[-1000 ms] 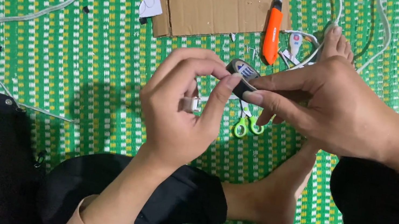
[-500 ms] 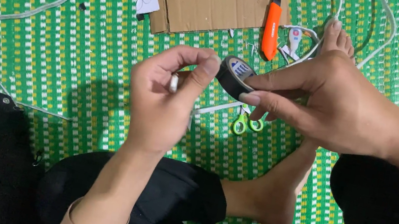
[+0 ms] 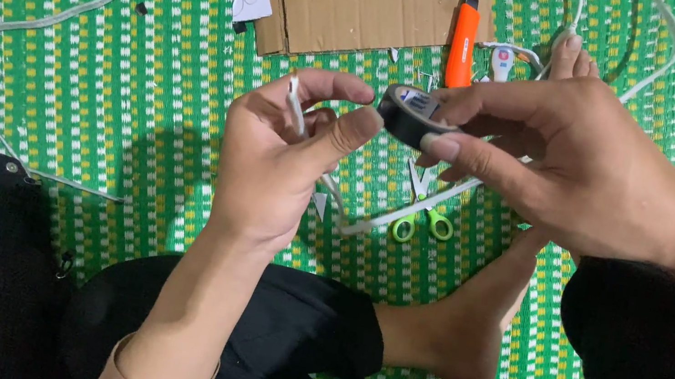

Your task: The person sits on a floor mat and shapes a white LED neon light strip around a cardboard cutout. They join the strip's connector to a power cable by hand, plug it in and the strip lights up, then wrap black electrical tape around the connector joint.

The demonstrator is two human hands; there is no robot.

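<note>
One tape roll (image 3: 408, 114), two hands (image 3: 282, 161) (image 3: 564, 165)

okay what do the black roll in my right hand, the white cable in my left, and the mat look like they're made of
Black roll: probably vinyl tape, smooth with a slight sheen. White cable: likely plastic-sheathed, matte, bending softly. Mat: seemingly woven plastic strips, judging by its green, yellow and white check weave.
</note>
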